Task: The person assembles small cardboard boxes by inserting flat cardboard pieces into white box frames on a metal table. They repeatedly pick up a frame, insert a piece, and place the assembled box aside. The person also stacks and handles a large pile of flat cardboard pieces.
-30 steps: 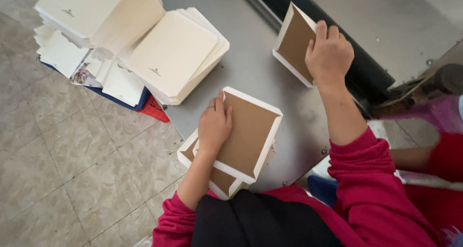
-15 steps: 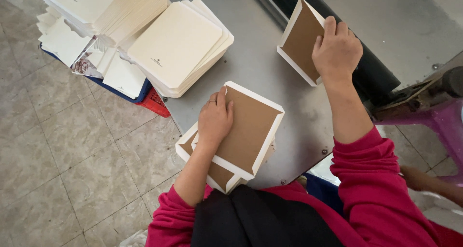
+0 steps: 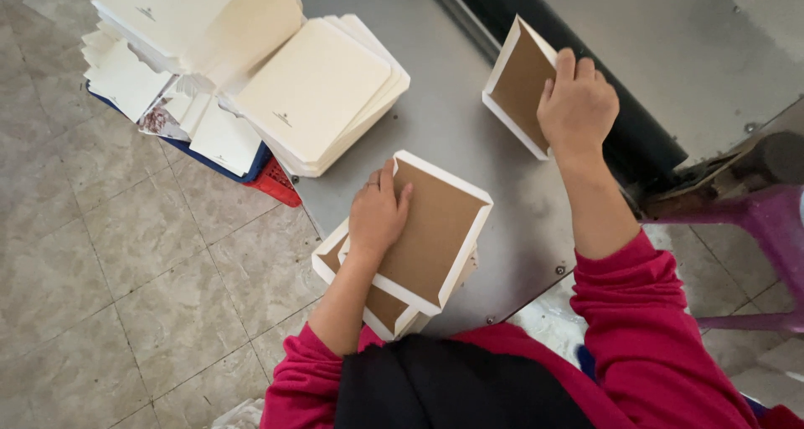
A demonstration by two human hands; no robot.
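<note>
The brown board with white folded edges (image 3: 431, 228) lies on top of a short pile at the near edge of the grey metal counter (image 3: 452, 119). The left hand (image 3: 378, 211) rests flat on its left side, fingers spread and loose, pressing rather than grasping. Under it at least one more board of the same kind (image 3: 335, 262) pokes out at the lower left; how many lie in the pile cannot be counted, since the top one covers them.

Further out, the right hand (image 3: 578, 102) has its grip closed over the right edge of a second brown board (image 3: 519, 86), which is tilted up off the counter against a black roller (image 3: 553, 69). The fingers hide that edge.

At the counter's left corner sits a stack of cream covers (image 3: 322, 90), fanned so that its count is unclear. Beyond it a larger cream stack (image 3: 180, 10) is cut off by the top of the view. Loose cream sheets (image 3: 126, 82) lie below these over a red and blue crate (image 3: 272, 182), mostly hidden. The tiled floor (image 3: 126, 295) spreads to the left. A purple stool (image 3: 754, 220) stands at the right, partly cut off. Red sleeves (image 3: 636, 312) fill the foreground.
</note>
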